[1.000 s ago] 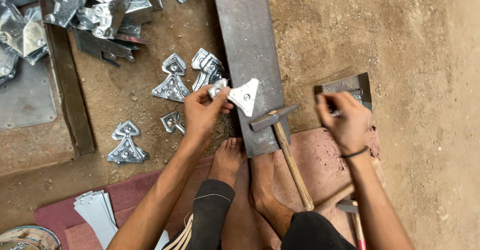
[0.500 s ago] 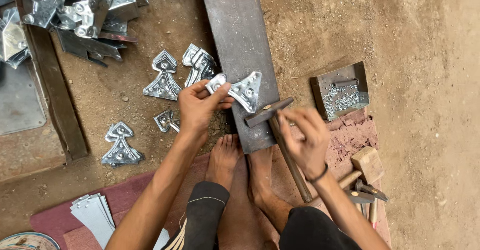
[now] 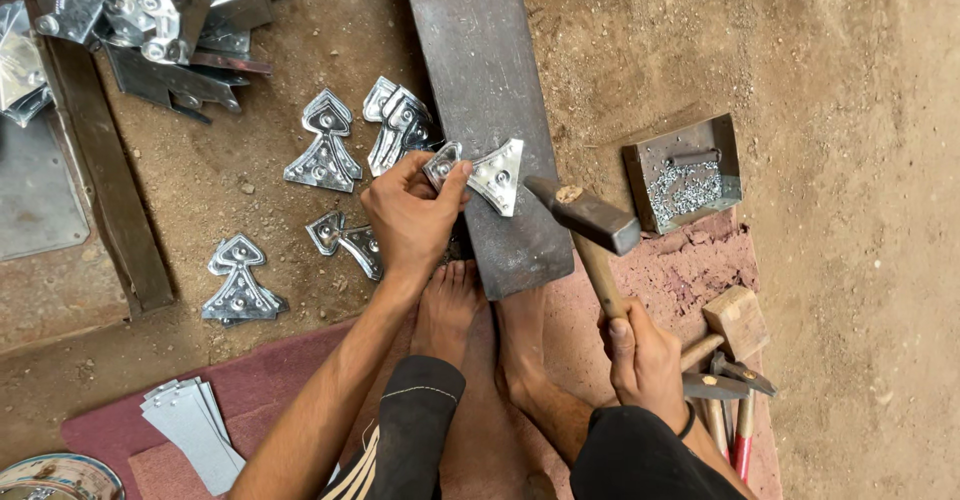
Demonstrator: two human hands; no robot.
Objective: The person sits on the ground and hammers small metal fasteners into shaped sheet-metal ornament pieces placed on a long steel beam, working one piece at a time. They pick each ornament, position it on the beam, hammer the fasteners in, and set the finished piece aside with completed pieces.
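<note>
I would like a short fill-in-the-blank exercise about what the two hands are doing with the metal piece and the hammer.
1. The left hand holds a shiny metal piece on a long dark ____.
2. The right hand grips a hammer by its ____ handle.
3. The small metal tray of tiny fasteners lies to the ____ of the hammer's head.

Missing words: bar; wooden; right

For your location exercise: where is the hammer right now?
In the head view the hammer is right of centre, its handle gripped by the right hand, its head over the near end of the steel bar, beside the metal piece.
</note>
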